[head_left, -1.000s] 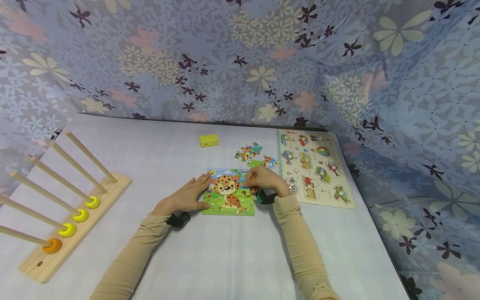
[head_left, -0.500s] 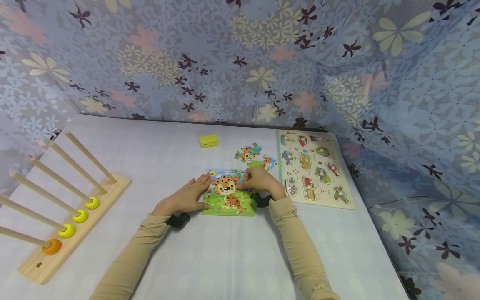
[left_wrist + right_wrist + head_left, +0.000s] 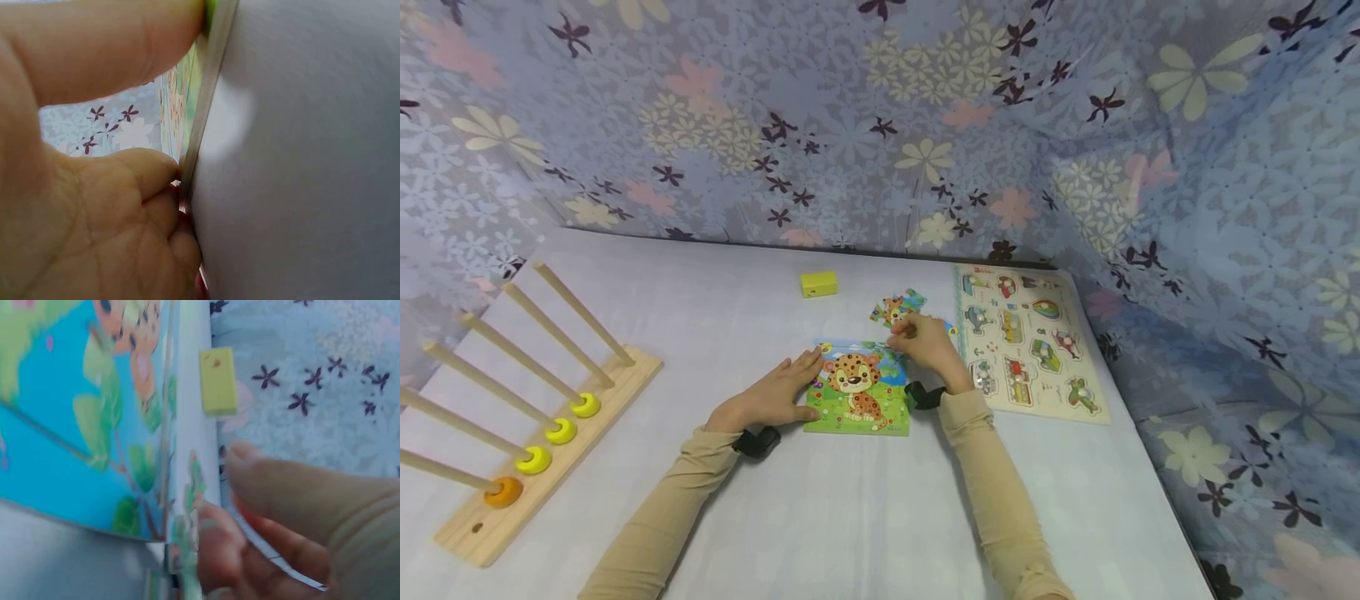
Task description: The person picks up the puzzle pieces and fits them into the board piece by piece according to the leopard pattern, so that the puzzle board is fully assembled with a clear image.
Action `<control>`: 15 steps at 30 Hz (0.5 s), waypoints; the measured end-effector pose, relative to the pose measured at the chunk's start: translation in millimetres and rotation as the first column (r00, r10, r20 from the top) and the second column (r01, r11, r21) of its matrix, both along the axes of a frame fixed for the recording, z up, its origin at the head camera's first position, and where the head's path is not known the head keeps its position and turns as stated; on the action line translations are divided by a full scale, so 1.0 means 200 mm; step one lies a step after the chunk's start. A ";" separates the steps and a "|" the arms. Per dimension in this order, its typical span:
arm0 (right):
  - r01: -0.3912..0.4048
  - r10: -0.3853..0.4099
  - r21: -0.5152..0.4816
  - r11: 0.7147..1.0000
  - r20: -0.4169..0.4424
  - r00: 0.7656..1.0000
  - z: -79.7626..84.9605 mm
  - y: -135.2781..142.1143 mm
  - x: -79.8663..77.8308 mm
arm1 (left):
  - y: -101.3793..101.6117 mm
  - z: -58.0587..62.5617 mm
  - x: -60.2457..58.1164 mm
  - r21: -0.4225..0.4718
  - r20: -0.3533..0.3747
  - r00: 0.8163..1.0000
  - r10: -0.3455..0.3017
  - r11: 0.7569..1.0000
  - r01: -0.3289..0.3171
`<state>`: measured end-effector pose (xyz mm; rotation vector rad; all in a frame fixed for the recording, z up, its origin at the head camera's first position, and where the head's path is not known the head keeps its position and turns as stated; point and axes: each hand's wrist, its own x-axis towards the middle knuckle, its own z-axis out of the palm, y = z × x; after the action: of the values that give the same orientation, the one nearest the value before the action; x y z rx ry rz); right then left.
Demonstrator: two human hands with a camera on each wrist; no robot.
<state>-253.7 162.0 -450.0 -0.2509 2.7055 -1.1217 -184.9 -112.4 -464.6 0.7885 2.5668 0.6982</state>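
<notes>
A square jigsaw puzzle (image 3: 831, 417) with a cartoon leopard on green and blue lies flat on the table. My left hand (image 3: 767, 396) rests at its left edge, fingers spread; the left wrist view has the thumb and fingertips touching the board's edge (image 3: 209, 106). Above the puzzle's top right corner is my right hand (image 3: 931, 346), fingers loosely bent. In the right wrist view the thumb (image 3: 281, 494) stands apart from the fingers, and I see nothing held between them. Loose puzzle pieces (image 3: 891, 308) lie just beyond this hand, which partly covers them.
A yellow block (image 3: 818, 284) sits behind the puzzle. At right lies a board of vehicle pictures (image 3: 1000, 333). A wooden peg stand (image 3: 576, 437) with yellow and orange rings is at the left. Flowered cloth (image 3: 842, 125) hangs behind the table.
My right hand first moved slightly left over the puzzle's right side, then lifted off and up toward the loose pieces. A piece once raised there now lies level. The left hand stays put.
</notes>
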 end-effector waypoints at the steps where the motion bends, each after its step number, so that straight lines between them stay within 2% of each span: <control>1: 0.025 -0.025 -0.012 1.000 -0.011 1.000 -0.01 0.00 -0.02 | 0.00 0.00 0.00 0.000 0.003 1.000 0.001 1.000 -0.001; 5: 0.114 -0.117 -0.082 0.990 -0.036 0.992 -0.05 -0.01 -0.08 | -0.01 0.00 0.01 -0.001 0.010 1.000 0.004 1.000 -0.004; 9: 0.151 -0.161 -0.166 0.975 -0.049 0.986 -0.09 0.00 -0.13 | 0.00 -0.01 0.01 -0.004 0.021 1.000 0.003 1.000 -0.003; 12: 0.133 -0.146 -0.200 0.971 -0.052 0.988 -0.11 0.02 -0.16 | 0.00 -0.01 0.01 -0.005 0.025 1.000 0.003 1.000 -0.002; 15: 0.069 -0.081 -0.148 0.987 -0.077 0.994 -0.12 0.02 -0.19 | 0.00 -0.01 0.00 -0.001 0.022 1.000 0.009 1.000 -0.008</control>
<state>-291.5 165.6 -473.7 -0.2234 2.7285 -1.3621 -184.1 -113.2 -466.0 0.7658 2.5523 0.7038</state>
